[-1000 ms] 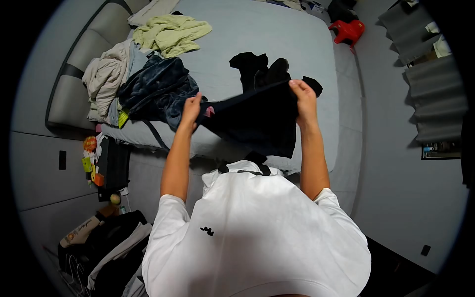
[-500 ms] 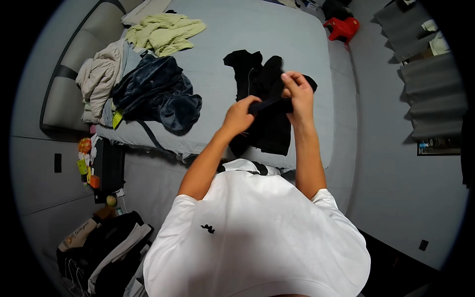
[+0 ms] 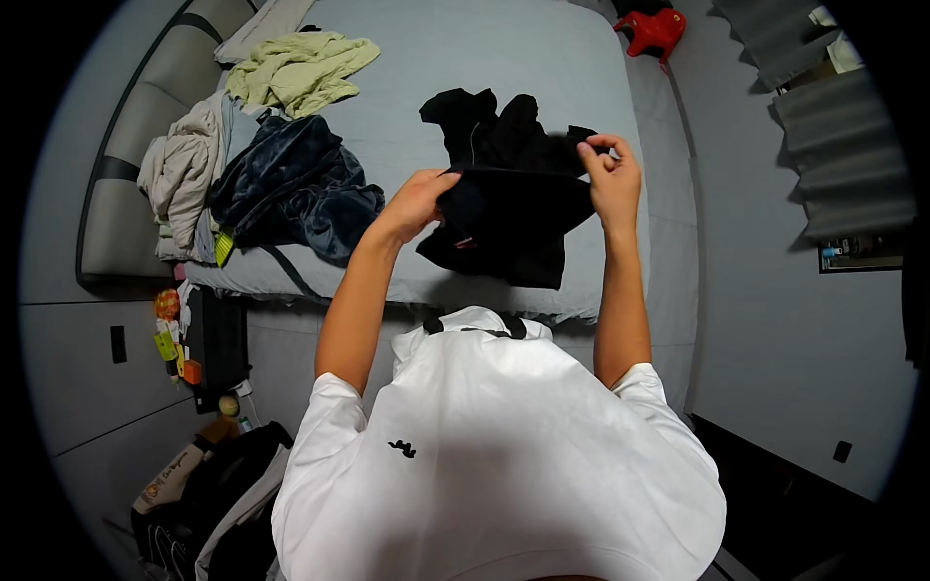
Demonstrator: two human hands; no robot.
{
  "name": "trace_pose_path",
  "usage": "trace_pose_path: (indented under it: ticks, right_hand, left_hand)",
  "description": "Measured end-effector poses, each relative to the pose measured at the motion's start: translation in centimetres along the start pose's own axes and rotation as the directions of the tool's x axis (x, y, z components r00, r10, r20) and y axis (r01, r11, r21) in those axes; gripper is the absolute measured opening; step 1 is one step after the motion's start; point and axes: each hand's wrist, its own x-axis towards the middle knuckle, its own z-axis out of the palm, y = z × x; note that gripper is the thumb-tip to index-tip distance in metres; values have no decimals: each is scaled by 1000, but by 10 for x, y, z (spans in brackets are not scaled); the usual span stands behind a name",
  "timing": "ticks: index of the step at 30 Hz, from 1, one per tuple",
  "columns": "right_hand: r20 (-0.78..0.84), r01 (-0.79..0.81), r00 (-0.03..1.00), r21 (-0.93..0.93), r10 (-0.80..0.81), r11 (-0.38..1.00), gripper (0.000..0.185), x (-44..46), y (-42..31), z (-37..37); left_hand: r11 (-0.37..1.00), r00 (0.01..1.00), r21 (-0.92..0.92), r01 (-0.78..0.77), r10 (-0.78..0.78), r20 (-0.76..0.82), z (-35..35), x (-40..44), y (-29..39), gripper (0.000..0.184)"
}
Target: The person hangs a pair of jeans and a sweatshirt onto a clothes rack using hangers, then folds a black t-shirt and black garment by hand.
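Observation:
A black garment (image 3: 513,218) with a small reddish label hangs above the near part of the bed (image 3: 446,58). My left hand (image 3: 418,203) pinches its upper left edge. At its upper right corner is my right hand (image 3: 612,184), with thumb and forefinger close together; whether cloth lies between them is hard to see. Just beyond the garment, more black clothing (image 3: 460,111) lies crumpled on the bed, with a thin light line on it.
A dark blue plush blanket (image 3: 295,184), a beige cover (image 3: 184,174) and a light green cloth (image 3: 300,68) lie on the bed's left. A red stool (image 3: 654,34) stands at the far right. Clothes (image 3: 232,494) are heaped at lower left.
My hands have moved apart from close together, and the garment between them is spread wider instead of bunched. The view has shifted slightly.

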Motion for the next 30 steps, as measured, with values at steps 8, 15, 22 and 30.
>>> trace_pose_path:
  ticks: [8,15,22,30]
  right_hand:
    - [152,33,985,332,-88,943,6,-72,-6,53]
    - [785,-331,599,64,158,941,23,-103,63,86]
    - [959,-810,196,41,204,584,46,-141,86,110]
    - [961,-957,237,206,144,204,34,-171,58,148]
  left_hand:
    - [772,991,-634,31,60,121,24,-7,5,39]
    - [611,981,-786,-94,189,30,35,-23,17,39]
    - [504,939,-856,-114,336,73,35,-39,31,43]
    - [455,799,-889,-46,551,241,32,-45,30,34]
